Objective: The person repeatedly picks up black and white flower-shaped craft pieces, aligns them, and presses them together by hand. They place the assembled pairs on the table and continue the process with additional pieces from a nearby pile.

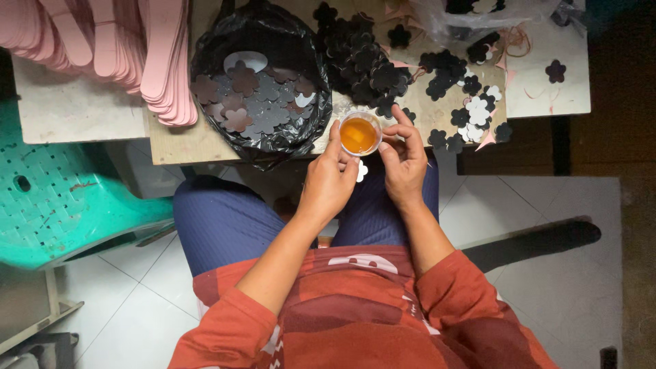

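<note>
Head view: left hand (pixel 328 183) hides flower cutout (pixel 361 171).

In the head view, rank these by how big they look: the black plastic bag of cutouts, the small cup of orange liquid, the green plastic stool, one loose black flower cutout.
1. Green plastic stool, though cropped and nearer the camera.
2. Black plastic bag.
3. Cup of orange liquid, held by both hands.
4. Black flower cutout.
</note>
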